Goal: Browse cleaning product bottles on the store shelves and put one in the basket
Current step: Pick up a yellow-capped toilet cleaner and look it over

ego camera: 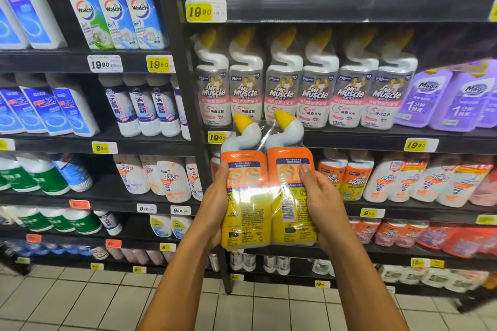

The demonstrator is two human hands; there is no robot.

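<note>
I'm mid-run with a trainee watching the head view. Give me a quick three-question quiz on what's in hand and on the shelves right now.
1. True or false: the twin pack of orange-and-yellow bottles is held by the left hand alone.
2. Multiple choice: the caps of the held bottles are A) blue B) yellow C) purple.
3. Short answer: what brand name is printed on the three white-capped bottles on the upper left shelf?

Key
1. False: the right hand grips the other side, with both thumbs on the side facing the camera.
2. B.
3. Walch.
</note>
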